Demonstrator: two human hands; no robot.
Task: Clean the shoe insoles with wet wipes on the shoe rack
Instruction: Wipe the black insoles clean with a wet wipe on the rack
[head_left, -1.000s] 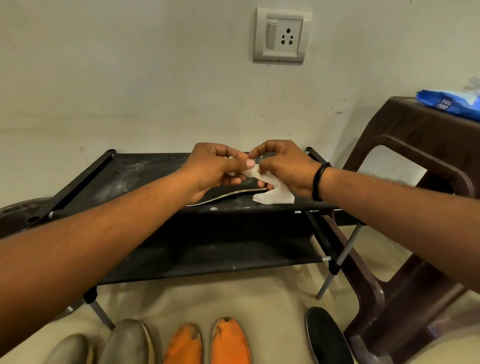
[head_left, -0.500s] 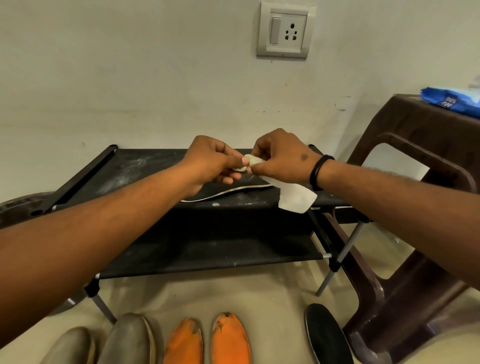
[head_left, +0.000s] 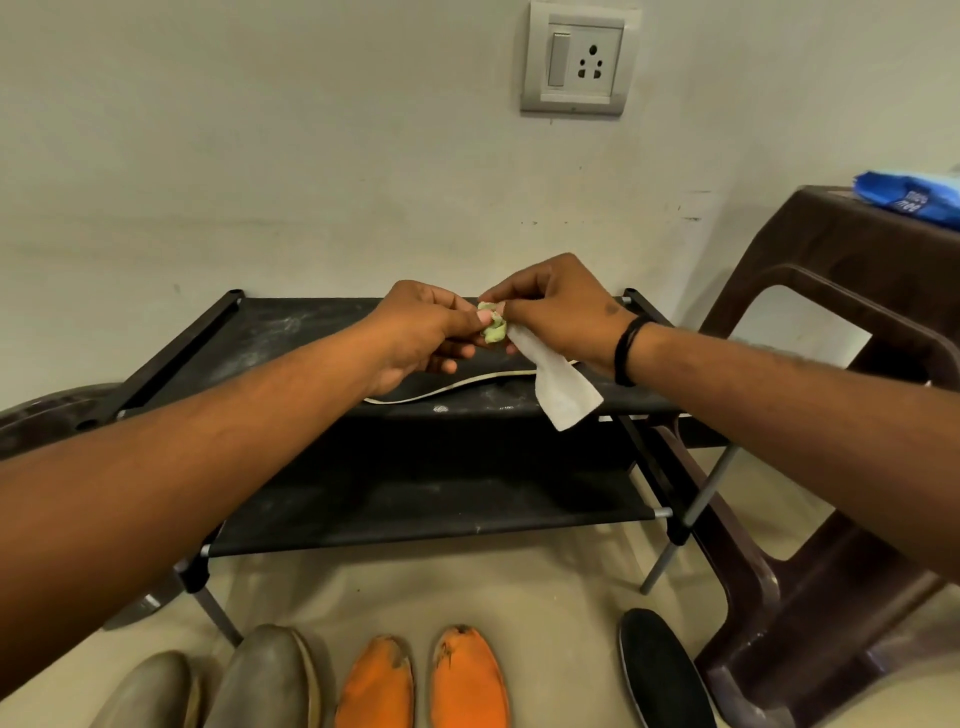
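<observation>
- Wet wipe (head_left: 563, 389) is pinched at its upper end between both hands, above the front edge of the shoe rack's top shelf; its bunched top looks greenish, and its white tail hangs down past that edge.
- Left hand (head_left: 421, 332) has its fingers curled in, thumb and forefinger closed on the bunched end.
- Right hand (head_left: 558, 306) grips the same spot from the other side, fingertips closed, a black band (head_left: 626, 351) on its wrist.
- Insole (head_left: 457, 387) lies flat along the front edge of the top shelf, under the hands, its pale rim showing.
- Shoe rack (head_left: 291, 332) stands against the wall, its dark shelves dusty.
- Brown plastic stool (head_left: 852, 322) stands just beside the rack's right end, with a blue wipes pack (head_left: 914, 200) on top.
- On the floor in front: grey shoes (head_left: 260, 680), orange shoes (head_left: 421, 680), and a second black insole (head_left: 660, 670).
</observation>
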